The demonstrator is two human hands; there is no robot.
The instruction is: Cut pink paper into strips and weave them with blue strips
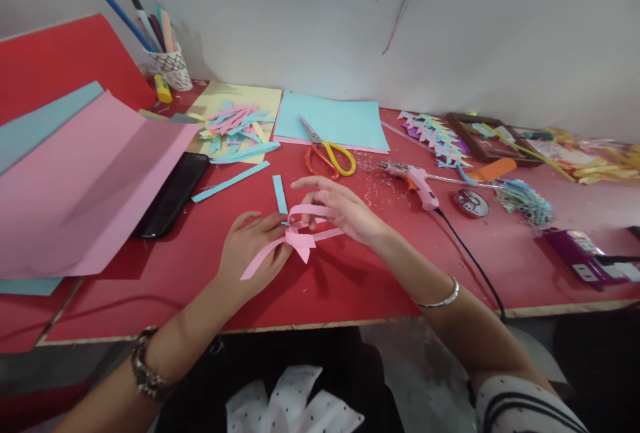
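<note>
Pink paper strips [301, 240], crossed and looped into a bow-like shape, are between my two hands above the red table. My left hand [255, 249] pinches them near their crossing; one strip end trails over its back. My right hand [345, 209] is at the loop on the other side, thumb and fingers around the pink paper, the index finger stretched out. Just beyond lies a short blue paper strip [280, 194], its near end hidden by my left hand. A longer blue strip [231, 181] lies to the left.
Scissors [327, 153] rest behind my hands. A pink glue gun [413, 179] with a black cord lies right. Cut strips [235, 123] are heaped on yellow paper. Pink sheets [105, 186] overhang a black phone [173, 199] at left. A pen cup [173, 67] stands by the wall.
</note>
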